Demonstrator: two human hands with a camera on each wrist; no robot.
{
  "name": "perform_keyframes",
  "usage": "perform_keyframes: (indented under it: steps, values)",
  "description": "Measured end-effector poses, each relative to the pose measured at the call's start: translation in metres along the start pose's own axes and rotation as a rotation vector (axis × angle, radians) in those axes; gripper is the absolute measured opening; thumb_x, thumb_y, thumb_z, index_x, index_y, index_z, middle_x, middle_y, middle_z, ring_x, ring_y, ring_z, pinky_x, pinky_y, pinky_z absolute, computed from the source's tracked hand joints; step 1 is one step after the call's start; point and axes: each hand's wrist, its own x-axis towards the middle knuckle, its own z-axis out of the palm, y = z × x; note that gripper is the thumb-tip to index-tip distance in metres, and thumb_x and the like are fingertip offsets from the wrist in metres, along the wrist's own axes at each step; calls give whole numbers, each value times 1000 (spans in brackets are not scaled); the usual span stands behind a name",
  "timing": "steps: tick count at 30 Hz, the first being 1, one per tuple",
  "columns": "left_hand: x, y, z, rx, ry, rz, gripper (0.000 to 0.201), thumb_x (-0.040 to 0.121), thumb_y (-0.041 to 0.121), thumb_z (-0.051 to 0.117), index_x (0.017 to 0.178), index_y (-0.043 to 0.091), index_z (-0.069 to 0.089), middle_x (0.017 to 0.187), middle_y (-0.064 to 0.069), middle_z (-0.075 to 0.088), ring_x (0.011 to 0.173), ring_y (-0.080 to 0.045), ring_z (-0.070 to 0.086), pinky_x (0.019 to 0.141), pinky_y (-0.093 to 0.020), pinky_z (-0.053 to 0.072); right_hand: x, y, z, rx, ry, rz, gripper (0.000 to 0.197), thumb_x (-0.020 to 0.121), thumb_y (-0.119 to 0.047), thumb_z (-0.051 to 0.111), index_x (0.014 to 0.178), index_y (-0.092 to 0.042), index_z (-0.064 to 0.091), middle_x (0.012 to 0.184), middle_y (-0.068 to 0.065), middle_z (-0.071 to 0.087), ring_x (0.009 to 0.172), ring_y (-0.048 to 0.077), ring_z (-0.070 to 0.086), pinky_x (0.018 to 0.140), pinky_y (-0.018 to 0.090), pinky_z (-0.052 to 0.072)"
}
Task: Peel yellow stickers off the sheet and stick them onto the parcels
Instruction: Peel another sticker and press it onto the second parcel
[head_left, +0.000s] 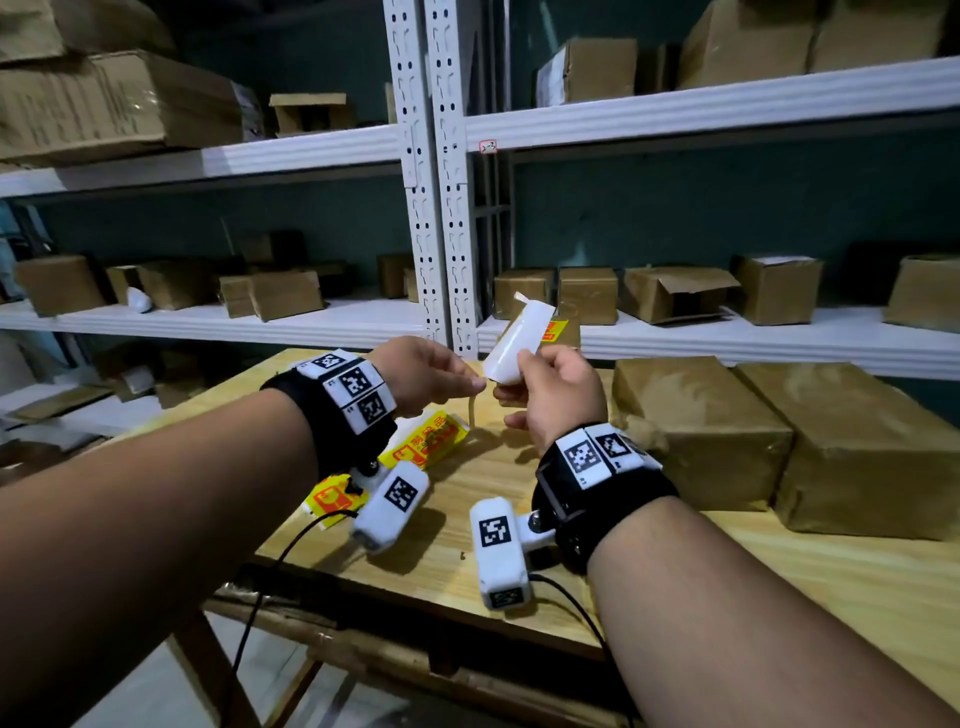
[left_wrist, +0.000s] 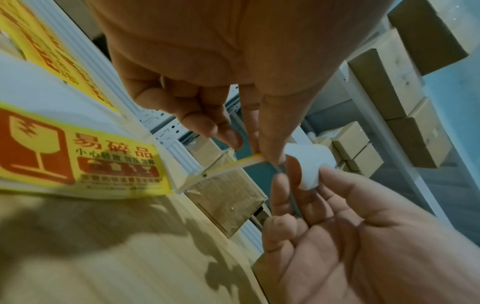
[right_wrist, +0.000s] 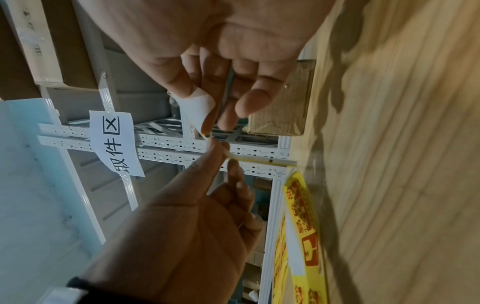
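Observation:
Above the wooden table (head_left: 467, 561) my right hand (head_left: 511, 374) grips a curled white backing sheet (head_left: 517, 338) with a yellow sticker (head_left: 555, 331) showing behind its top. My left hand (head_left: 475, 383) pinches the end of a narrow yellow-edged strip (head_left: 472, 410) that hangs down from the sheet's lower corner. The left wrist view shows thumb and forefinger on this strip (left_wrist: 233, 164) beside the white sheet (left_wrist: 309, 164). In the right wrist view the strip (right_wrist: 259, 161) runs out flat from the left fingers. Two brown taped parcels (head_left: 701, 426) (head_left: 857, 441) lie on the table at the right.
More yellow sticker sheets (head_left: 428, 441) (head_left: 332, 499) lie on the table under my left wrist. White metal shelves (head_left: 727, 338) with several cardboard boxes stand right behind the table. A paper sign (right_wrist: 116, 144) hangs on the rack. Cables run off the table's front edge.

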Motion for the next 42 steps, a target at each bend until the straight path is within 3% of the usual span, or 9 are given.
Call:
perform_keyframes:
  steps: [7, 10, 13, 16, 21, 24, 28, 33, 42]
  values:
    - [4, -13, -10, 125, 161, -24, 23, 80, 41, 85, 77, 20, 75, 64, 4, 64, 61, -14, 53, 58, -26, 43, 0, -4, 0, 67, 97, -61, 11, 101, -21, 52, 93, -21, 58, 76, 3, 72, 56, 14, 69, 42, 26, 48]
    - [3, -24, -18, -89, 215, -99, 26, 76, 31, 89, 70, 20, 66, 57, 1, 59, 53, -16, 49, 50, -25, 37, -1, -5, -2, 54, 78, -75, 11, 101, -22, 57, 89, -24, 58, 72, -2, 68, 56, 14, 67, 42, 27, 48]
    - [0, -22, -27, -252, 242, -105, 22, 84, 20, 83, 76, 16, 63, 76, -5, 76, 56, -17, 64, 52, -24, 39, -3, 1, 1, -42, 45, -150, 13, 97, -30, 66, 85, -27, 62, 72, -6, 65, 61, 17, 61, 54, 36, 54]
    - [-9, -13, -35, -286, 216, -149, 15, 96, 30, 69, 95, 17, 76, 92, -4, 82, 70, -18, 70, 59, -25, 44, -7, 2, 4, -78, 28, -202, 15, 85, -43, 70, 81, -29, 65, 73, -8, 65, 65, 20, 59, 69, 49, 57]
    - [-18, -14, -46, -45, 383, -89, 19, 87, 31, 80, 89, 13, 77, 80, 0, 77, 63, -13, 68, 47, -19, 46, -5, 4, 1, -31, -18, -145, 13, 94, -25, 72, 84, -19, 65, 49, -5, 51, 42, 14, 43, 50, 36, 43]
    - [-25, -16, -51, -120, 428, -97, 26, 79, 21, 88, 90, 9, 67, 82, -10, 79, 60, -15, 72, 46, -22, 45, -12, 1, 0, -11, -59, -119, 11, 97, -18, 69, 87, -17, 64, 51, -1, 53, 37, 10, 42, 42, 26, 39]
    - [-41, 2, -49, -303, 167, -256, 44, 92, 50, 68, 105, 8, 72, 85, -4, 79, 60, -15, 65, 59, -26, 41, -26, -7, 3, 29, -155, -82, 5, 98, -17, 68, 97, -13, 66, 62, 1, 66, 41, 11, 55, 37, 22, 44]
    - [-52, 31, -53, -382, -197, -367, 75, 86, 83, 41, 82, 13, 66, 79, -6, 71, 63, -22, 58, 59, -30, 35, -46, -22, 6, 107, -230, -47, 11, 99, -12, 66, 109, -7, 64, 83, 8, 76, 57, 12, 69, 42, 24, 52]
    - [-74, 59, -41, -372, -444, -223, 30, 77, 49, 74, 68, 21, 70, 72, 2, 68, 69, -16, 57, 63, -30, 34, -81, -53, -52, -164, -235, -329, 16, 94, -7, 72, 94, -22, 78, 86, 6, 80, 79, 18, 78, 53, 27, 57]
